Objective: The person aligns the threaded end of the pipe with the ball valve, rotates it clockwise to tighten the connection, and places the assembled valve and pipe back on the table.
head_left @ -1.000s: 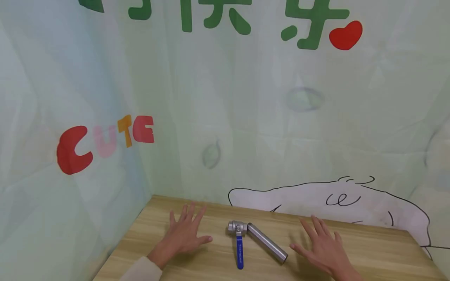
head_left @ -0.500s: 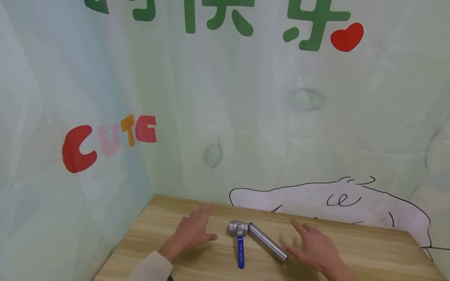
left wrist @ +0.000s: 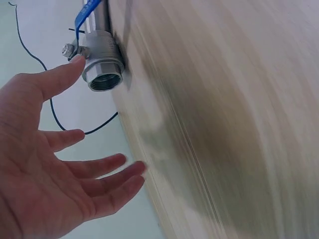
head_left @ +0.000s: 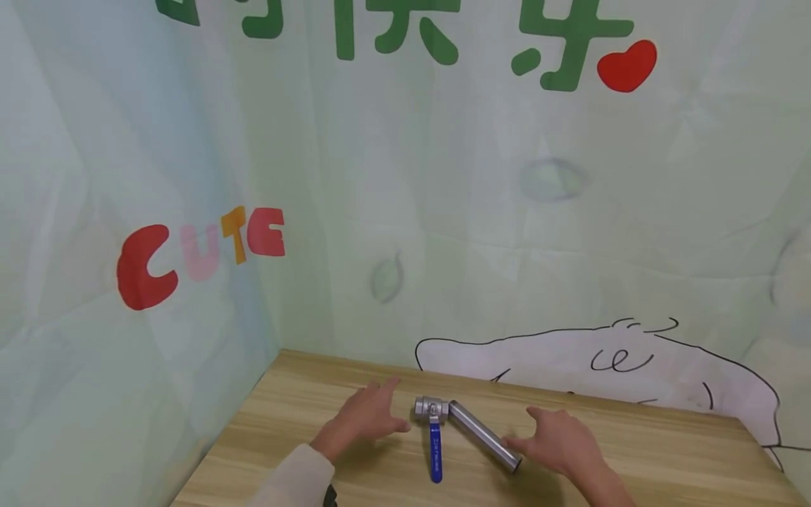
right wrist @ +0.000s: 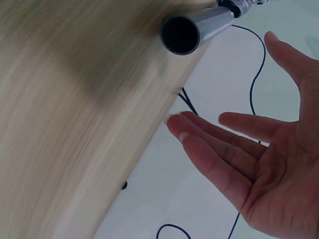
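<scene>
A metal ball valve point(head_left: 431, 409) with a long blue lever handle point(head_left: 436, 452) lies on the wooden table. Next to its right end a bare steel pipe point(head_left: 485, 436) lies at a slant, its near end toward the right. My left hand point(head_left: 367, 415) hovers just left of the valve, fingers spread and holding nothing. In the left wrist view the valve's threaded opening point(left wrist: 105, 82) faces that hand, with the thumb overlapping its side. My right hand point(head_left: 560, 440) is close to the pipe's near end, holding nothing. The pipe's hollow end point(right wrist: 180, 36) shows in the right wrist view.
The wood-grain table point(head_left: 355, 479) meets a pale green printed backdrop point(head_left: 443, 211) at its back and left edges. A white cartoon figure point(head_left: 545, 359) is printed along the back. A beige sleeve point(head_left: 298, 479) covers my left forearm.
Both hands have moved inward, the left hand rightward to the valve and the right hand leftward to the pipe. Their fingers have gone from widely spread to more bent. Valve and pipe lie as before.
</scene>
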The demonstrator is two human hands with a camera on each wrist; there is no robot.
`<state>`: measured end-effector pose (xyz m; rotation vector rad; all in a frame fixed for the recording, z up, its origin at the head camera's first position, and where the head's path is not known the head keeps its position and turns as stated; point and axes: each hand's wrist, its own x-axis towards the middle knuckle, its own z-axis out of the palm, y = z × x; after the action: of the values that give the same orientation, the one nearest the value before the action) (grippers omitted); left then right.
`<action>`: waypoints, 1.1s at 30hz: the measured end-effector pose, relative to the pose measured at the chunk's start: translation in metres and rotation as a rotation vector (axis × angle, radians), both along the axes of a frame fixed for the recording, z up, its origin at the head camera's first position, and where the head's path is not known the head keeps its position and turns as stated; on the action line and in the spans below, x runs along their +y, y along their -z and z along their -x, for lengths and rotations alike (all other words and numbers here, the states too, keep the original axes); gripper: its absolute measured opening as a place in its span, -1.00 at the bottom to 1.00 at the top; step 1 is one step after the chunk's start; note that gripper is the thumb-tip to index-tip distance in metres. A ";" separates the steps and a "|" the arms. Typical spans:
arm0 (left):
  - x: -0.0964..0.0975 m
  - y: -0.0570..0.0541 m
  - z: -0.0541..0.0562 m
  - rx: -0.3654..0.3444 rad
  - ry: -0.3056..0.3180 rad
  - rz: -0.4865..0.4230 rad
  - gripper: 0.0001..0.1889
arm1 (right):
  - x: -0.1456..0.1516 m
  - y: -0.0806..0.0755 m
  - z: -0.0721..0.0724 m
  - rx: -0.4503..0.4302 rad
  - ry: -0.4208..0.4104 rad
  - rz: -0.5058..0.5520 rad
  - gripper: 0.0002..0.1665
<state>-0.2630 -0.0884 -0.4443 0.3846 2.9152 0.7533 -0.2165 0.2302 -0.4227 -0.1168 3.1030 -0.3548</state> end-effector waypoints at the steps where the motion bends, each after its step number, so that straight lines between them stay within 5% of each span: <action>1: 0.001 0.001 0.001 -0.007 0.005 -0.012 -0.09 | -0.001 -0.001 0.000 -0.044 0.019 0.038 0.02; 6: 0.004 0.002 0.007 -0.065 -0.004 -0.073 -0.11 | -0.002 0.002 -0.001 -0.214 0.122 0.258 0.10; 10: 0.008 0.001 0.009 -0.165 -0.050 -0.164 -0.17 | -0.002 0.009 -0.002 -0.240 0.145 0.312 0.09; 19: 0.010 -0.001 0.009 -0.513 -0.060 -0.598 -0.32 | -0.007 0.023 0.001 -0.342 0.176 0.402 0.05; 24: 0.009 0.006 0.006 -0.585 -0.051 -0.748 -0.31 | -0.009 0.027 0.005 -0.435 0.203 0.497 0.01; 33: 0.010 0.024 0.009 -0.674 -0.081 -0.855 -0.34 | -0.012 0.032 0.009 -0.507 0.235 0.603 -0.13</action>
<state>-0.2721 -0.0788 -0.4683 0.0359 1.8835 1.7175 -0.2256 0.2180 -0.4546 0.2880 2.4213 -1.1154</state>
